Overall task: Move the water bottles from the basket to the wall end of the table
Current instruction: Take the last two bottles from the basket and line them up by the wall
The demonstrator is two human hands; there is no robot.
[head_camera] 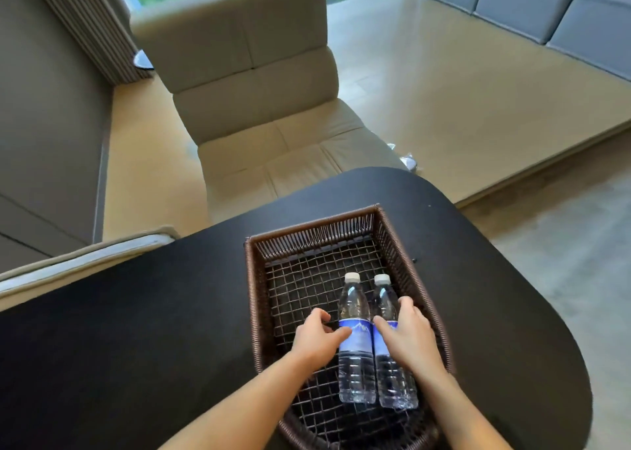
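Note:
Two clear water bottles with blue labels and white caps lie side by side in a brown wicker basket (pixel 251 279) on a black table (pixel 136 313). My left hand (pixel 316 338) rests on the left side of the left bottle (pixel 355 364), thumb touching its label, fingers curled beside it. My right hand (pixel 408 333) lies over the right bottle (pixel 392 381), fingers wrapped around its label and upper body. Both bottles rest on the basket's mesh floor, caps pointing away from me.
A beige cushioned chair (pixel 246 84) stands beyond the table's far edge. A grey wall (pixel 44 125) is at the left, with a pale chair edge (pixel 85 258) by the table's left side. The table's rounded end is at the right. Grey sofa units (pixel 546 9) stand far right.

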